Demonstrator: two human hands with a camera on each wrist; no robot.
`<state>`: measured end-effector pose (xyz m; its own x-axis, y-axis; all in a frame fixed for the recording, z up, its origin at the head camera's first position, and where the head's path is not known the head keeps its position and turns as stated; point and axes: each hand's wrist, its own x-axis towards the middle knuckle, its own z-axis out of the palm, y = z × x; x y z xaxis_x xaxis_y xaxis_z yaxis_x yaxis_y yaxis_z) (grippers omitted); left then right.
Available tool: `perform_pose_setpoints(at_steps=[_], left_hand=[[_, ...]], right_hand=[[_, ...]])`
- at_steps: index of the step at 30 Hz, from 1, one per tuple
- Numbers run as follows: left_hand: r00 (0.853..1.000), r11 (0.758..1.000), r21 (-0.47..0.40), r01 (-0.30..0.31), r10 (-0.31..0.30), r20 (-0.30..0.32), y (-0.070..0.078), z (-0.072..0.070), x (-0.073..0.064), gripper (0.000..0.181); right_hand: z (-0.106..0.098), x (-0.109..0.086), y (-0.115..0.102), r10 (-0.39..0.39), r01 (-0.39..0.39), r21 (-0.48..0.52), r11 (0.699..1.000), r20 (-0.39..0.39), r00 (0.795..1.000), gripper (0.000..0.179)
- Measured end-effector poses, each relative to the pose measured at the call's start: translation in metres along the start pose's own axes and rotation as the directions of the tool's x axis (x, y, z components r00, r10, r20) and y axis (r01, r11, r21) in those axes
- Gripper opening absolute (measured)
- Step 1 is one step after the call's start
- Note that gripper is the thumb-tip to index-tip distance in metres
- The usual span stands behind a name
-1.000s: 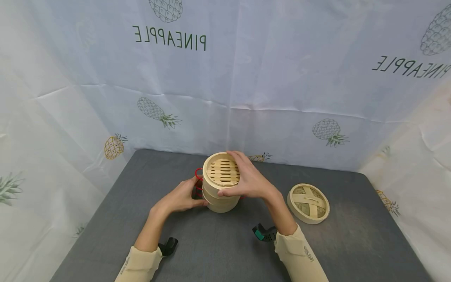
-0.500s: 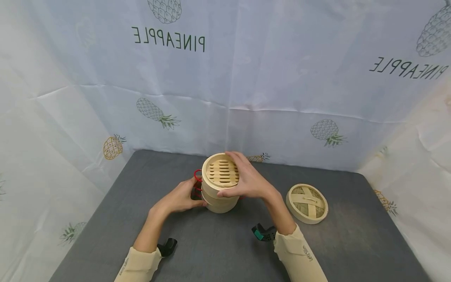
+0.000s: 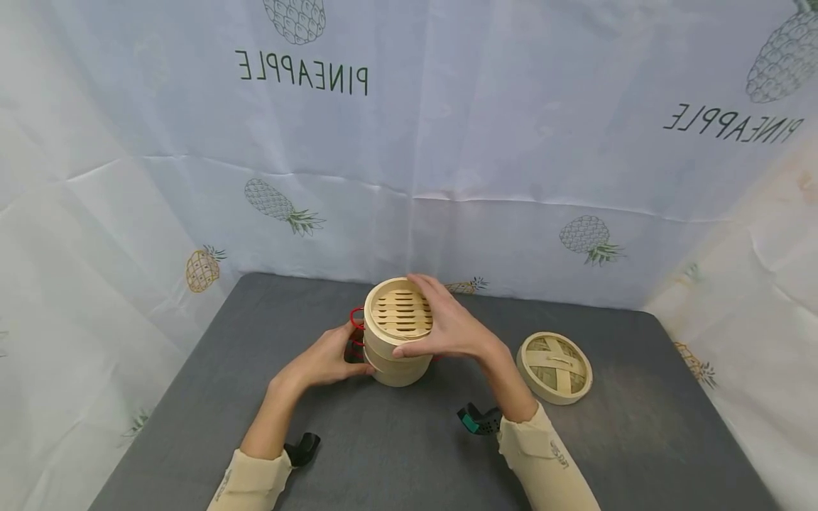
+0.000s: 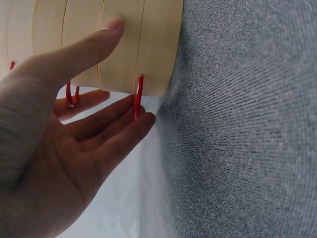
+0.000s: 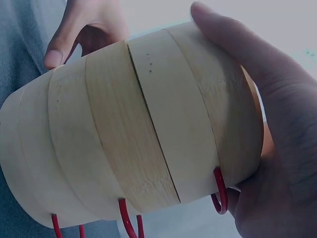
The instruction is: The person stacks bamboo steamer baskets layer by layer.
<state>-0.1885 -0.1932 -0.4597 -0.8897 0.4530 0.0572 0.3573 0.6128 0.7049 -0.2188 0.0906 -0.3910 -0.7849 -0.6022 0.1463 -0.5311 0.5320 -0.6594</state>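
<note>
A stack of three round bamboo steamer baskets (image 3: pixel 397 367) stands on the grey table, its slatted top tier (image 3: pixel 401 312) facing up. My right hand (image 3: pixel 452 326) grips that top tier from the right, thumb on the near side and fingers over the far rim. At the left, my left hand (image 3: pixel 324 358) holds the lower tiers, with its thumb (image 4: pixel 101 42) along the bamboo wall and its fingers by the red loops (image 4: pixel 138 96). More red loops (image 5: pixel 124 218) show along the stack's side in the right wrist view. The tiers sit flush against each other.
To the right, a round woven bamboo lid (image 3: pixel 554 369) with a cross-shaped band lies on the grey table (image 3: pixel 396 447). Behind the table hangs a pale curtain (image 3: pixel 409 142) printed with pineapples. Black wrist devices (image 3: pixel 479 420) are worn under both forearms.
The head view has shifted very slightly. Both hands keep their hold on the stack, and nothing else visibly moves.
</note>
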Motion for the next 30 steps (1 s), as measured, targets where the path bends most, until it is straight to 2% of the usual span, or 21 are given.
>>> perform_pose_setpoints(at_steps=[5, 9, 16, 30], left_hand=[[1.000, 1.000, -0.012, 0.003, -0.003, 0.004, 0.000, -0.001, 0.000, 0.076], [1.000, 1.000, -0.019, 0.006, -0.006, 0.011, -0.001, -0.001, 0.001, 0.076], [1.000, 1.000, -0.017, 0.006, -0.006, 0.006, 0.000, -0.001, 0.001, 0.074], [1.000, 1.000, -0.008, -0.006, 0.006, -0.009, -0.002, -0.001, 0.002, 0.072]], right_hand=[[-0.002, -0.003, 0.003, -0.021, 0.021, -0.014, 1.000, -0.006, 1.000, 0.141], [-0.005, -0.010, 0.004, -0.031, 0.030, -0.037, 0.999, -0.014, 0.999, 0.138], [-0.014, -0.030, 0.007, 0.035, -0.039, -0.080, 0.996, -0.048, 0.998, 0.128], [-0.039, -0.083, 0.021, 0.149, -0.173, -0.183, 0.968, -0.137, 0.979, 0.129]])
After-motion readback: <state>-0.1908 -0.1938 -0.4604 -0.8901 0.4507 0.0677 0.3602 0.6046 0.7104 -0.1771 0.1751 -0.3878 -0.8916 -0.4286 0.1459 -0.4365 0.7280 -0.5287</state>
